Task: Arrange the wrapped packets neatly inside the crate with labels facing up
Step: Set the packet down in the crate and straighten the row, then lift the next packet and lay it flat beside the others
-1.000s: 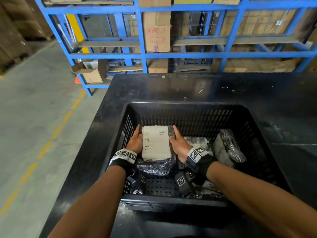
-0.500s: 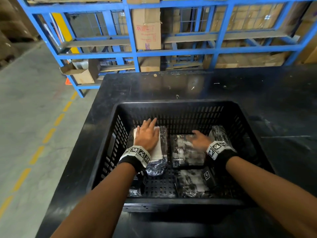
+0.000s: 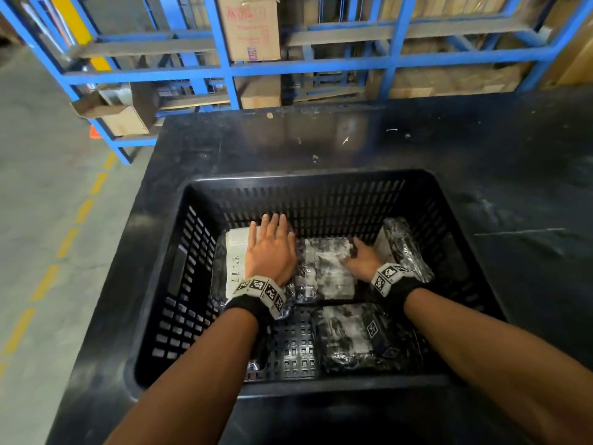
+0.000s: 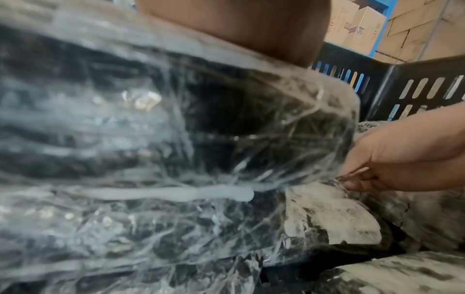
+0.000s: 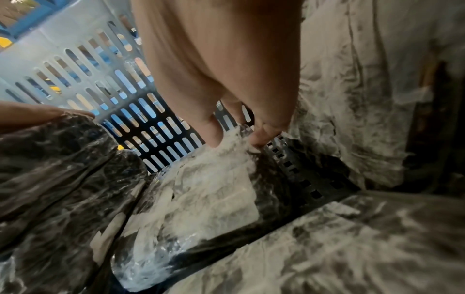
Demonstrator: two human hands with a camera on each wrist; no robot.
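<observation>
Left hand (image 3: 272,252) is laid flat on the far-left packet (image 3: 236,261) in the crate (image 3: 321,184), right hand (image 3: 361,260) fingers are curled on the middle packet (image 3: 327,271), and 1 packet (image 3: 406,248) leaning at the right wall is left to be laid flat.

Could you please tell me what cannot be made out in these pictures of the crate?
- Label text on the left packet: head view, too small, partly under the left hand.
- Tilted packet by the crate wall: label side unseen.
- Right hand fingertips: hidden behind the middle packet.

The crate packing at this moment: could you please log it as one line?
left hand: flat on labelled packet | right hand: fingers on middle packet | right packet: tilted against crate wall | near packet: flat
</observation>
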